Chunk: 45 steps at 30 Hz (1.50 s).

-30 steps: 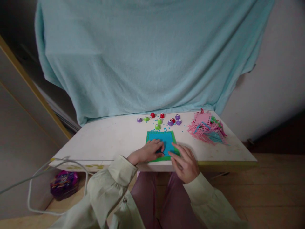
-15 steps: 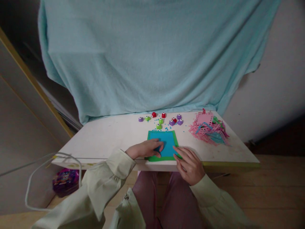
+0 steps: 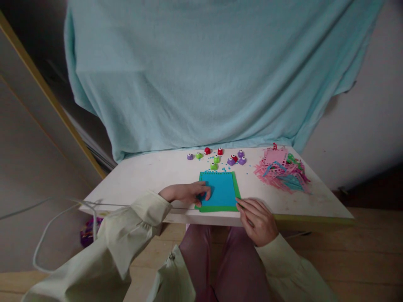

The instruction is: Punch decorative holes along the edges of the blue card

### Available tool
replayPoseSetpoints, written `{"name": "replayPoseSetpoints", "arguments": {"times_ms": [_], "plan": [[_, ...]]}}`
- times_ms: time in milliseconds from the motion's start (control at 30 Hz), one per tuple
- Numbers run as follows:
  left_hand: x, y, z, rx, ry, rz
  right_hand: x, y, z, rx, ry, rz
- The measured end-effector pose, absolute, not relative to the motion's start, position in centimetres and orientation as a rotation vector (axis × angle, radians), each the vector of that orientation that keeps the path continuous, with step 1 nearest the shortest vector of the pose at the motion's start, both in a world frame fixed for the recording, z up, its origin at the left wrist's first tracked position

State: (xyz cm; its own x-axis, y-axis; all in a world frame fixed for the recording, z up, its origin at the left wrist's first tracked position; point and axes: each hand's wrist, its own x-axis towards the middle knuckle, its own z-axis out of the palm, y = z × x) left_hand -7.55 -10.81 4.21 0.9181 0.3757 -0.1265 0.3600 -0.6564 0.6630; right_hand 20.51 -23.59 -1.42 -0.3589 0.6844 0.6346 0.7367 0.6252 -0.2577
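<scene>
A blue sheet [image 3: 220, 191] with a row of small holes along its top edge lies over a green sheet [image 3: 236, 184], whose border shows at the right and bottom. My left hand [image 3: 189, 193] rests at the left side of the sheets, its index finger curved over the blue surface and the thumb apart near the lower left corner. At the lower right corner, my right hand [image 3: 258, 220] has its fingertips and thumb closed on the green sheet's edge. Beyond the sheets stand several small one-eyed figures, among them a light green one [image 3: 214, 166] and a purple one [image 3: 231, 161].
Tiny blue paper dots [image 3: 224, 169] are scattered around the figures. A heap of pink, blue and green paper strips [image 3: 273, 176] lies at the right of the white table [image 3: 151, 174]. A light blue cloth [image 3: 204, 84] hangs behind. A white cable [image 3: 40, 239] loops at left.
My left hand has drawn back leftward from the middle of the blue sheet to its left side. My right fingertips have shifted off the blue sheet to the lower right corner. The view shifted slightly.
</scene>
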Motion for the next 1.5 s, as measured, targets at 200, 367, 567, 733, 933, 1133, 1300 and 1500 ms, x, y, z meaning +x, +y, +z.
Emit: {"name": "replayPoseSetpoints", "arguments": {"times_ms": [200,367,567,733,933,1133,1300,1500], "plan": [[-8.8,-14.0,5.4,2.350,0.755,0.373,20.2,-24.3,-1.1,-1.116,-2.113,-0.100],[-7.6,-19.3,4.9,2.616,0.902,0.599,18.5,-23.7,-0.3,-1.040,-2.329,-0.112],[-7.4,-19.4,2.4,2.371,1.062,0.728,17.3,-23.0,-0.7,-1.121,-2.365,-0.060],[-7.8,-16.7,1.1,2.325,1.011,0.690,17.4,-23.3,-0.9,-1.148,-2.386,-0.058],[-7.1,-16.5,0.8,2.364,1.048,0.663,17.8,-23.8,-1.3,-1.125,-2.405,-0.080],[-6.9,-16.4,0.8,2.431,1.038,0.632,18.0,-23.9,-1.9,-1.126,-2.408,-0.080],[-6.9,-16.3,0.9,2.500,1.051,0.574,18.0,-23.7,-2.0,-1.135,-2.427,-0.076],[-6.9,-16.2,1.0,2.533,1.025,0.557,18.0,-23.7,-2.1,-1.131,-2.422,-0.083]]}}
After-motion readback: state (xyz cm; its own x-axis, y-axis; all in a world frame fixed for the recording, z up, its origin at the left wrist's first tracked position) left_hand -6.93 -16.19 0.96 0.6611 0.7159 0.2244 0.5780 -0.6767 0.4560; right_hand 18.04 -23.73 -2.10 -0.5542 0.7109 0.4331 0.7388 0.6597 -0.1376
